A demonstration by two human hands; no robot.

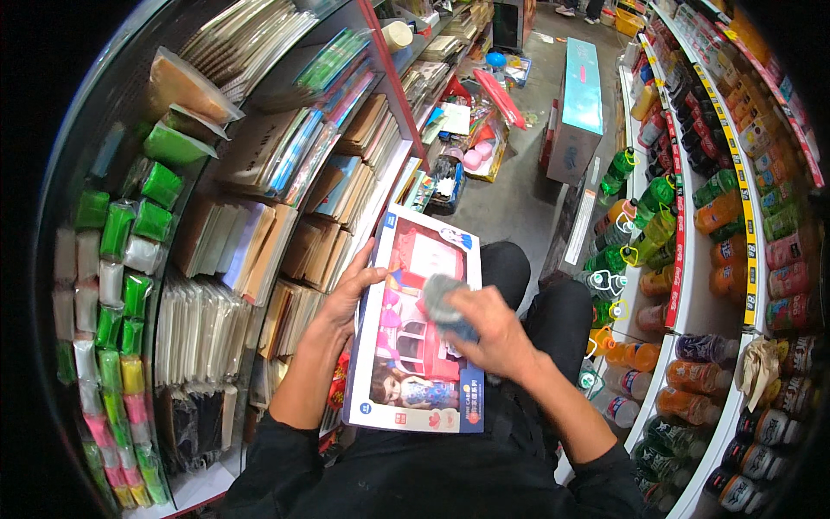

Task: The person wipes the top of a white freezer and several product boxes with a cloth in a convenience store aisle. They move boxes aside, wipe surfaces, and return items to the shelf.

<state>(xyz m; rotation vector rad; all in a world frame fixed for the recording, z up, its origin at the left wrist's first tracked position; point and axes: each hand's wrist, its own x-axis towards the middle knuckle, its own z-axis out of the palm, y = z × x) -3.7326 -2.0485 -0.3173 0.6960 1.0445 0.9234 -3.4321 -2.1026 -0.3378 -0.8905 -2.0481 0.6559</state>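
Note:
A boxed doll play set (415, 324) with a clear front lies tilted over my lap, showing a pink toy car and a doll behind the window. My left hand (350, 289) grips the box along its left edge, the thumb over the front. In my right hand (496, 331) is a bunched grey-green cloth (447, 301), pressed on or held just over the clear window; the hand is slightly blurred. The cloth covers the middle of the window. Part of the box's right edge lies behind my right hand and the cloth.
Shelves of notebooks (204, 331) and small wrapped packs (120, 230) stand at left. Shelves of drink bottles (697, 383) curve along the right. A large light-blue box (582, 87) stands on the aisle floor ahead, near a pile of toys (480, 152). A person's feet (565, 10) show far off.

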